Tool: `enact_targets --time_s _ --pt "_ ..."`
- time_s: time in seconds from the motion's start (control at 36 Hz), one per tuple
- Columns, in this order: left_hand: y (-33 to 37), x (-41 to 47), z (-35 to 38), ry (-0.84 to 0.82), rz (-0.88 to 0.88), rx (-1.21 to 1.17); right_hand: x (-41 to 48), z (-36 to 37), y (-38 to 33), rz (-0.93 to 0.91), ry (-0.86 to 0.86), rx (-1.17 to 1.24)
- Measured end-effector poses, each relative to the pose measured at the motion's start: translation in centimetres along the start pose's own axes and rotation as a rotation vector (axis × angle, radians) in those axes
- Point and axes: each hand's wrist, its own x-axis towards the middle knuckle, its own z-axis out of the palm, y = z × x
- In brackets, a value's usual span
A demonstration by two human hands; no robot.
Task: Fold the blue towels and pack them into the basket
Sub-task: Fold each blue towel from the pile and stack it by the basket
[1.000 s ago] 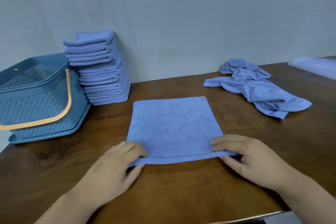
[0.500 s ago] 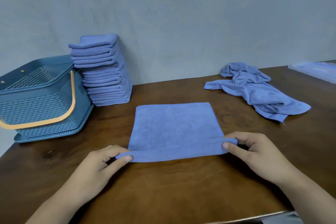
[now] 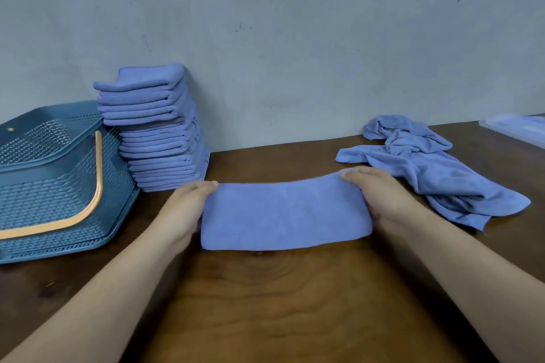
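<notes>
Two hands hold one blue towel (image 3: 286,215) by its short ends at the middle of the wooden table (image 3: 280,309). The left hand (image 3: 182,209) grips the left end and the right hand (image 3: 380,194) grips the right end. On each hand the fingers curl over the far corner of the cloth, and the thumbs are hidden by it. The towel is doubled over into a wide, shallow band. Its rounded fold faces the person and lies on the tabletop, while its far edge bows slightly, higher on the right. Whether that far edge is lifted off the wood cannot be told.

To the left, at the back of the table, a tall stack of folded towels (image 3: 159,127) stands against the grey wall (image 3: 280,38), leaning a little. Just beside it, further left, sits the blue basket (image 3: 53,183). It is made of perforated plastic, and its orange handle (image 3: 88,203) is swung down over the near side. No towel shows inside what can be seen of it.

On the right lies a heap of crumpled towels (image 3: 427,168) — unfolded, spread loosely along the table, close to the right hand but apart from it. At the far right edge a pale, flat plastic object (image 3: 516,128) is partly in view — too blurred to name.
</notes>
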Motion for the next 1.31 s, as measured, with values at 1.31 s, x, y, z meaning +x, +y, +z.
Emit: enact_targets --time_s 1.31 --pt "-3.2 -0.3 1.3 0.199 0.468 1.259 -1.2 2.0 2.7 -0.294 0.276 -1.450"
